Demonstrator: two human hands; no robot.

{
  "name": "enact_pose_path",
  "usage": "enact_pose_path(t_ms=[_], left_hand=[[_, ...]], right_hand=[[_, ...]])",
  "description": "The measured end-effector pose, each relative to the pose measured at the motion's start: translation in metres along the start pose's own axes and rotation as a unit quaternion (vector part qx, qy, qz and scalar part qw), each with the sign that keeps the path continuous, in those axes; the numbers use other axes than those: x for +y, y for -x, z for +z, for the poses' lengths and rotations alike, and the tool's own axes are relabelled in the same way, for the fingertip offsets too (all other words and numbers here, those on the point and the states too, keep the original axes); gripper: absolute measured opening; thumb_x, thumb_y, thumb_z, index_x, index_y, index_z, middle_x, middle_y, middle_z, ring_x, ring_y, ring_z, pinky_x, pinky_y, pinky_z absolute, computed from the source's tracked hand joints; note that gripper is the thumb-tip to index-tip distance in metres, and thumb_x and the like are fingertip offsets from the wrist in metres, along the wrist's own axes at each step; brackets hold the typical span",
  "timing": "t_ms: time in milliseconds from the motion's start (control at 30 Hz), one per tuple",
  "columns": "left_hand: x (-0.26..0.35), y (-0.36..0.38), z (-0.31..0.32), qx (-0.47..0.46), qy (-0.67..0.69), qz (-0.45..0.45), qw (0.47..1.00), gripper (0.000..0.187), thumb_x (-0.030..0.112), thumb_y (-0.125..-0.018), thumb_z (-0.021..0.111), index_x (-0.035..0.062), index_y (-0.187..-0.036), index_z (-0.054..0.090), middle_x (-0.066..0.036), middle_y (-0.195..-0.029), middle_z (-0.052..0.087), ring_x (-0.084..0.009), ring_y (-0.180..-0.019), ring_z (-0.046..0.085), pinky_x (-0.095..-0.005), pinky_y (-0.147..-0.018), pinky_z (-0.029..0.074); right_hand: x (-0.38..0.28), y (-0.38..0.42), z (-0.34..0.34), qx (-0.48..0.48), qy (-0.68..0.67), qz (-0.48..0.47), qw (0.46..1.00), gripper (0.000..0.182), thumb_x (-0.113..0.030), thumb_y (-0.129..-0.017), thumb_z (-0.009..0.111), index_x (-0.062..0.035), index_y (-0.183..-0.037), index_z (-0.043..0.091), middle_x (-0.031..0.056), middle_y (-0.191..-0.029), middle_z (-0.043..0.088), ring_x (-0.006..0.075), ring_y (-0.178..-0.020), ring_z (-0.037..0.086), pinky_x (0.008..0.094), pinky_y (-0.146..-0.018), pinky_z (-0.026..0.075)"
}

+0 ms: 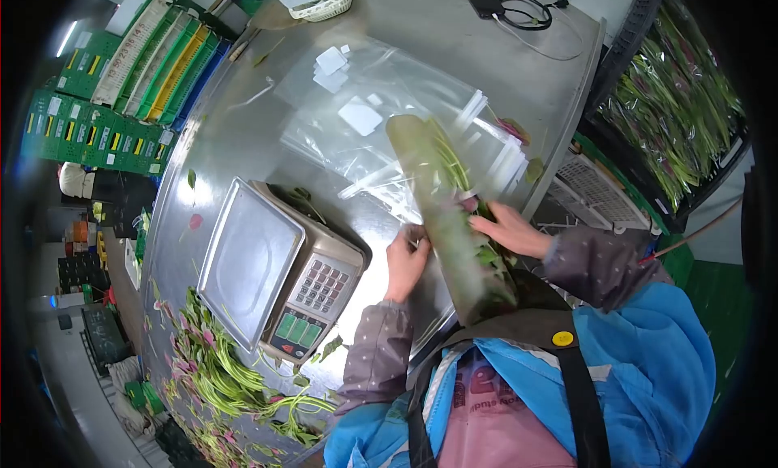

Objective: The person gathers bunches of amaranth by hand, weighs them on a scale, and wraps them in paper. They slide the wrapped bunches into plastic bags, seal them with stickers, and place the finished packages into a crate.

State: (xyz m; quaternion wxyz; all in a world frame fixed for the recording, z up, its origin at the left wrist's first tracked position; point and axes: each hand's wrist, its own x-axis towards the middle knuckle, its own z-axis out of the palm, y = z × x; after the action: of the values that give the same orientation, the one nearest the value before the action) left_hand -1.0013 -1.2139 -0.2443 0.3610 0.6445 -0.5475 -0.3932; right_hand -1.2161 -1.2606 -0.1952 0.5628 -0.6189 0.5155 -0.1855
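A long olive-brown, sleeve-like piece (429,200), partly blurred, lies slanted in front of my body. Green stems and purple-tinged leaves of leafy greens (447,156) show along its right side. My left hand (408,261) is closed at the sleeve's left edge, its fingertips partly hidden. From the right, my right hand (515,231) presses its fingers on the leafy greens, thumb and fingers partly closed round them. Clear plastic bags (389,87) with white labels (359,116) lie flat beyond both hands.
A scale (320,277) with a metal pan (253,261) stands left of my left hand. Loose greens (219,363) are heaped at the table's near left. A phone (482,1) with a cable and a white basket (322,8) sit at the back. A crate of bagged greens (673,103) stands right.
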Motion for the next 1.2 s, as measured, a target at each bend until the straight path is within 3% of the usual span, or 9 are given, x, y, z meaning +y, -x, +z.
enact_pose_path(t_ms=[467,633,667,700,833,900,1000,1133,1200], left_hand=[[0.006,0.120,-0.020,-0.238,-0.163,0.188,0.939,0.013,0.008,-0.066,0.060,0.0043,-0.079,0.062,-0.013,-0.086,0.060,-0.0287,-0.076,0.059,-0.0355,-0.066,0.048],[0.079,0.036,-0.060,-0.053,-0.075,0.128,0.987,0.006,0.003,-0.074,0.055,0.0028,-0.079,0.058,-0.013,-0.075,0.058,-0.0272,-0.067,0.057,-0.0320,-0.063,0.045],[0.087,0.017,-0.077,0.042,0.023,0.290,0.956,0.006,0.006,-0.079,0.053,0.0006,-0.077,0.056,-0.011,-0.072,0.058,-0.0227,-0.064,0.056,-0.0310,-0.060,0.043],[0.114,0.012,-0.096,0.088,0.078,0.260,0.959,0.012,0.011,-0.082,0.052,-0.0001,-0.080,0.056,-0.008,-0.072,0.057,-0.0184,-0.065,0.054,-0.0294,-0.061,0.043],[0.186,-0.010,-0.149,0.222,0.043,0.231,0.946,0.027,0.024,-0.088,0.051,-0.0011,-0.098,0.053,-0.009,-0.090,0.052,-0.0155,-0.078,0.052,-0.0319,-0.074,0.044],[0.207,-0.024,-0.159,0.211,0.269,0.114,0.933,0.027,0.020,-0.086,0.053,0.0004,-0.105,0.052,-0.012,-0.105,0.053,-0.0234,-0.088,0.055,-0.0416,-0.086,0.043],[0.227,-0.003,-0.208,0.028,0.327,0.355,0.876,0.032,0.030,-0.088,0.047,0.0035,-0.106,0.053,-0.011,-0.099,0.058,-0.0219,-0.088,0.055,-0.0392,-0.081,0.043],[0.183,-0.033,-0.214,0.099,0.506,0.293,0.805,0.032,0.035,-0.090,0.042,0.0054,-0.092,0.055,-0.007,-0.086,0.060,-0.0177,-0.078,0.055,-0.0294,-0.070,0.043],[0.115,-0.059,-0.185,0.092,0.450,0.142,0.877,0.030,0.033,-0.089,0.043,0.0076,-0.104,0.051,-0.003,-0.100,0.055,-0.0128,-0.082,0.052,-0.0281,-0.070,0.042]], right_hand=[[0.022,0.104,-0.030,-0.213,0.080,-0.107,0.968,0.023,-0.021,-0.077,0.059,0.0008,-0.082,0.059,0.0155,-0.065,0.054,0.0234,-0.057,0.054,0.0315,-0.056,0.043],[-0.059,0.041,-0.042,-0.089,-0.024,-0.149,0.984,0.014,-0.010,-0.076,0.052,0.0001,-0.066,0.051,0.0005,-0.064,0.052,0.0050,-0.065,0.045,0.0247,-0.058,0.038],[-0.077,0.024,-0.056,-0.005,0.001,-0.215,0.977,0.017,-0.011,-0.081,0.049,-0.0017,-0.066,0.048,0.0031,-0.064,0.052,0.0077,-0.062,0.049,0.0256,-0.059,0.041],[-0.139,0.035,-0.063,-0.062,-0.289,-0.204,0.933,0.019,-0.014,-0.086,0.046,-0.0037,-0.071,0.048,0.0063,-0.066,0.053,0.0122,-0.059,0.053,0.0271,-0.059,0.045],[-0.225,0.025,-0.088,-0.075,-0.309,-0.375,0.871,0.024,-0.022,-0.089,0.044,-0.0037,-0.076,0.051,0.0080,-0.067,0.057,0.0141,-0.054,0.054,0.0252,-0.055,0.046],[-0.251,0.011,-0.091,-0.019,-0.273,-0.294,0.916,0.020,-0.020,-0.085,0.052,-0.0013,-0.078,0.057,0.0102,-0.066,0.059,0.0186,-0.056,0.057,0.0284,-0.053,0.047],[-0.279,0.028,-0.099,-0.085,-0.303,-0.375,0.872,0.022,-0.021,-0.086,0.052,-0.0011,-0.077,0.056,0.0098,-0.065,0.058,0.0172,-0.054,0.056,0.0272,-0.052,0.047],[-0.279,0.013,-0.089,-0.022,-0.170,-0.376,0.910,0.030,-0.031,-0.088,0.045,-0.0040,-0.077,0.050,0.0046,-0.062,0.051,0.0114,-0.049,0.051,0.0227,-0.045,0.041],[-0.276,0.008,-0.080,-0.041,-0.069,-0.267,0.960,0.025,-0.024,-0.080,0.053,-0.0048,-0.064,0.055,-0.0008,-0.056,0.054,0.0058,-0.046,0.048,0.0205,-0.045,0.039]])
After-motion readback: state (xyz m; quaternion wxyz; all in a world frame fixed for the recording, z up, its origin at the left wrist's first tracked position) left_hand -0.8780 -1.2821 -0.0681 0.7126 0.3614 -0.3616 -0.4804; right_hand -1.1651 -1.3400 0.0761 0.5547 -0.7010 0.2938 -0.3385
